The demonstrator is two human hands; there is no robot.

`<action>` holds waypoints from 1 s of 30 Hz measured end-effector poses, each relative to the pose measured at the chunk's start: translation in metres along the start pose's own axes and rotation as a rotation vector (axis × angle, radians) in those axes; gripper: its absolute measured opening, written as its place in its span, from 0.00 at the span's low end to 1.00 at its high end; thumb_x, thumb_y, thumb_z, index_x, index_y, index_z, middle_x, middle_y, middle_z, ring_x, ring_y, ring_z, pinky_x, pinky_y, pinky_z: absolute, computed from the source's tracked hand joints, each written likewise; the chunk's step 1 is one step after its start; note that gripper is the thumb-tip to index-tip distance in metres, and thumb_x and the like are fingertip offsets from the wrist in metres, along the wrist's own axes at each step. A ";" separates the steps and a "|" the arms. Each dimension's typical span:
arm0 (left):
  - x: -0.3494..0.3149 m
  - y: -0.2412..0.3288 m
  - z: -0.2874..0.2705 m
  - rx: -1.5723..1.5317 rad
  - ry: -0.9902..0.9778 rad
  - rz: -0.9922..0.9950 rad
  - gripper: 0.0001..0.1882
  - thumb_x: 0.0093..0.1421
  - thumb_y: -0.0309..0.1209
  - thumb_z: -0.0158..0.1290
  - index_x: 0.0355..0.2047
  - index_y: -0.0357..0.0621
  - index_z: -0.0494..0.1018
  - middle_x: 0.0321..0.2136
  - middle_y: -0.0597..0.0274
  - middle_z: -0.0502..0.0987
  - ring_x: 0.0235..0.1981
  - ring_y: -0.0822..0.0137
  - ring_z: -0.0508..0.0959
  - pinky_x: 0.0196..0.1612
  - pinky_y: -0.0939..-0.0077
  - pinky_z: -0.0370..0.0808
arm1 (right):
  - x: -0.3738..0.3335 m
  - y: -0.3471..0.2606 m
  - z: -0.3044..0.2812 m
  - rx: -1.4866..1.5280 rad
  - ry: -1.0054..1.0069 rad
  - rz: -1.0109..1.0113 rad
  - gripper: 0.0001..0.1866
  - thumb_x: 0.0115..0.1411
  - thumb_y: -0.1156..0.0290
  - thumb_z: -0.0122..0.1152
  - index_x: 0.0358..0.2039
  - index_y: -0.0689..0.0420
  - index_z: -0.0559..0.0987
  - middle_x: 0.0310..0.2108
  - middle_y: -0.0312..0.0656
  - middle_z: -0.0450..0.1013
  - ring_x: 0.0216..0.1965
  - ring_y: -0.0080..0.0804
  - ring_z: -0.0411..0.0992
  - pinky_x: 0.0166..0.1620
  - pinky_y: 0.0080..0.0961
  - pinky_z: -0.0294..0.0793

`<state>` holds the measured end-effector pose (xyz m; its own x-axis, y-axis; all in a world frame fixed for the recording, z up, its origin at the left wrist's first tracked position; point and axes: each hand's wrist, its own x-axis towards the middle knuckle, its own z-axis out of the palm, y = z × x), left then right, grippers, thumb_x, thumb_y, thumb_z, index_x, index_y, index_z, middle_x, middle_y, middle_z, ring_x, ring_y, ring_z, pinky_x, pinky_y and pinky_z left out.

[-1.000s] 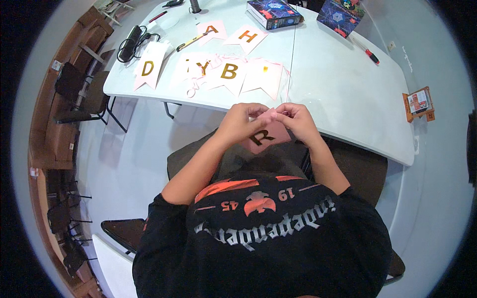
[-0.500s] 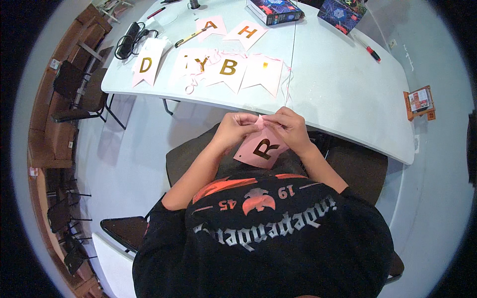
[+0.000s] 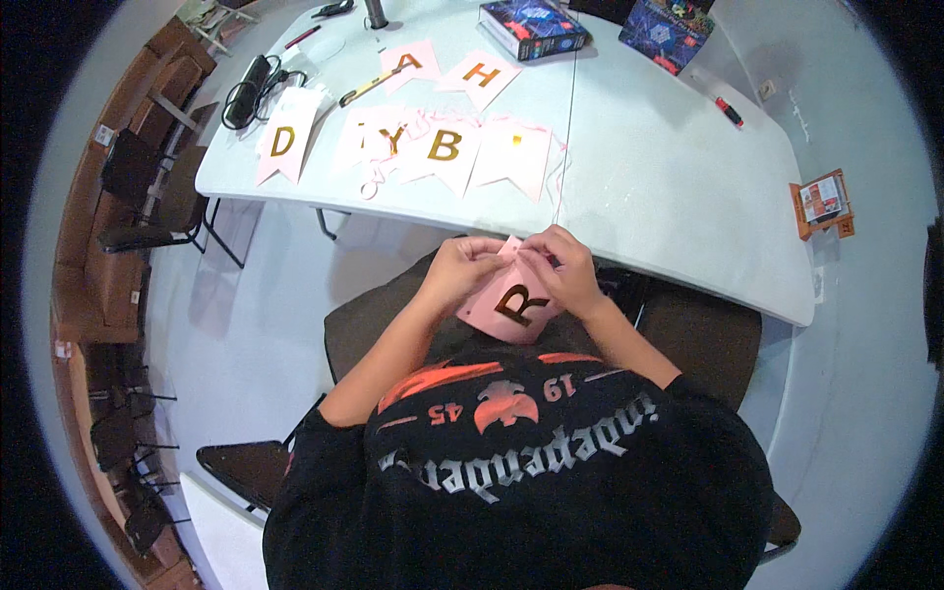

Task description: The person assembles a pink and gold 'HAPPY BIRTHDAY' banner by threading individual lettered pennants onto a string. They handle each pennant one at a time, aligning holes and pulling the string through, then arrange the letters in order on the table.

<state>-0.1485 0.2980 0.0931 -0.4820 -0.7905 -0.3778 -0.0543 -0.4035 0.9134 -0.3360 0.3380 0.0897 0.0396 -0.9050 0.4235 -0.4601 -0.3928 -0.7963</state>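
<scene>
A pink pennant card (image 3: 494,303) with a gold letter hangs between my hands, just off the table's near edge and above my lap. My left hand (image 3: 460,278) pinches its upper corner from the left. On the other side my right hand (image 3: 567,271) grips the same corner, thumb and fingers pressed together. A small punched hole shows at the card's lower left. A pale ribbon runs from the table down towards my right hand; whether it passes through the card is hidden by the fingers.
Several pink pennants (image 3: 444,149) with gold print and a curly pink ribbon (image 3: 370,189) lie on the white table (image 3: 669,187). Behind them are a yellow utility knife (image 3: 370,87), a blue box (image 3: 534,28) and a red-and-black tool (image 3: 730,111). A black adapter with cable (image 3: 246,93) sits at left.
The pinched corner now stands a little higher between my fingers, and my right hand has shifted slightly. The whole view has moved a little; the pennants on the table stay put.
</scene>
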 end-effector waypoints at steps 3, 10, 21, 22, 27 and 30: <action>0.010 -0.009 -0.011 0.248 0.011 0.096 0.13 0.54 0.27 0.55 0.40 0.35 0.74 0.29 0.66 0.77 0.29 0.75 0.74 0.34 0.81 0.71 | 0.006 0.033 -0.014 0.044 0.220 0.210 0.03 0.54 0.77 0.59 0.29 0.63 0.76 0.24 0.34 0.69 0.25 0.17 0.65 0.29 0.15 0.64; 0.000 -0.041 -0.037 0.170 -0.389 0.188 0.28 0.52 0.16 0.49 0.55 0.37 0.61 0.44 0.63 0.73 0.44 0.73 0.71 0.48 0.76 0.68 | 0.017 0.125 -0.115 -0.107 0.526 0.521 0.16 0.56 0.71 0.58 0.44 0.66 0.74 0.26 0.38 0.73 0.25 0.21 0.68 0.31 0.17 0.69; -0.018 0.019 -0.064 0.116 -0.075 0.242 0.12 0.51 0.27 0.59 0.38 0.39 0.76 0.30 0.67 0.77 0.34 0.77 0.74 0.38 0.83 0.70 | 0.034 0.013 -0.096 0.515 0.173 0.439 0.09 0.55 0.77 0.58 0.34 0.70 0.77 0.29 0.47 0.76 0.30 0.31 0.76 0.32 0.24 0.78; -0.019 0.025 -0.062 0.113 -0.120 0.255 0.13 0.51 0.26 0.58 0.39 0.39 0.76 0.32 0.67 0.77 0.35 0.77 0.74 0.39 0.83 0.70 | 0.035 0.002 -0.089 0.540 0.088 0.435 0.09 0.55 0.76 0.58 0.34 0.70 0.77 0.27 0.46 0.75 0.28 0.31 0.75 0.32 0.24 0.77; -0.017 0.017 -0.047 0.013 -0.310 0.303 0.16 0.54 0.25 0.56 0.44 0.41 0.72 0.34 0.66 0.75 0.37 0.76 0.72 0.42 0.83 0.70 | 0.046 -0.026 -0.059 0.598 -0.028 0.431 0.09 0.57 0.75 0.57 0.34 0.68 0.78 0.23 0.41 0.73 0.23 0.25 0.71 0.28 0.20 0.73; -0.009 0.003 -0.049 -0.281 -0.103 0.240 0.15 0.56 0.27 0.54 0.45 0.39 0.70 0.34 0.64 0.74 0.35 0.76 0.72 0.41 0.82 0.70 | 0.052 -0.034 -0.058 0.503 -0.021 0.413 0.10 0.58 0.74 0.55 0.36 0.67 0.78 0.23 0.38 0.72 0.22 0.20 0.67 0.26 0.17 0.67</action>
<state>-0.1012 0.2814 0.0918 -0.5378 -0.8333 -0.1277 0.3056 -0.3339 0.8917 -0.3696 0.3138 0.1633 -0.0315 -0.9989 0.0349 0.0303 -0.0358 -0.9989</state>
